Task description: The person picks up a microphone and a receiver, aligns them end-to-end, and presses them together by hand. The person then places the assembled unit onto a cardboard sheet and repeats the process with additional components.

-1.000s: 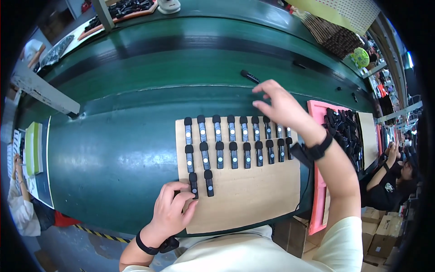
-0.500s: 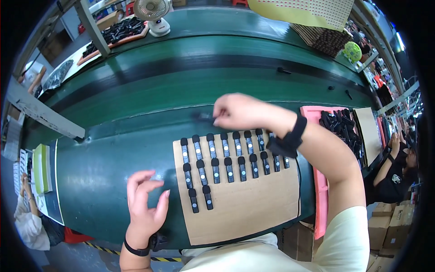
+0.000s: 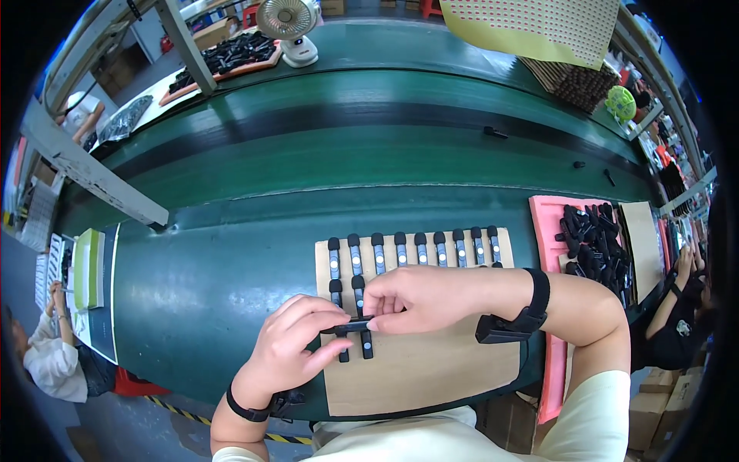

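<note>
My left hand (image 3: pixel 292 346) and my right hand (image 3: pixel 412 299) meet over the left part of a brown cardboard sheet (image 3: pixel 435 377). Between their fingertips they hold a small black clip-on microphone (image 3: pixel 352 326) level, one end in each pinch. Beneath and beyond the hands, similar microphones with round foam tops lie in rows on the cardboard, such as one in the far row (image 3: pixel 378 252). My right hand and forearm cover much of the second row. Two microphones of the nearest row (image 3: pixel 367 346) are partly hidden under the held one.
At right, a pink foam tray (image 3: pixel 546 223) holds a heap of black microphones (image 3: pixel 593 246). Beyond the green bench run a darker belt with a few loose black pieces (image 3: pixel 495 132), a white fan (image 3: pixel 289 23) and a yellow sheet (image 3: pixel 531 31). Co-workers sit at both sides.
My right hand has come back from beyond the cardboard with the microphone, toward me. My left hand has moved right and closed on its other end. The view has shifted slightly.
</note>
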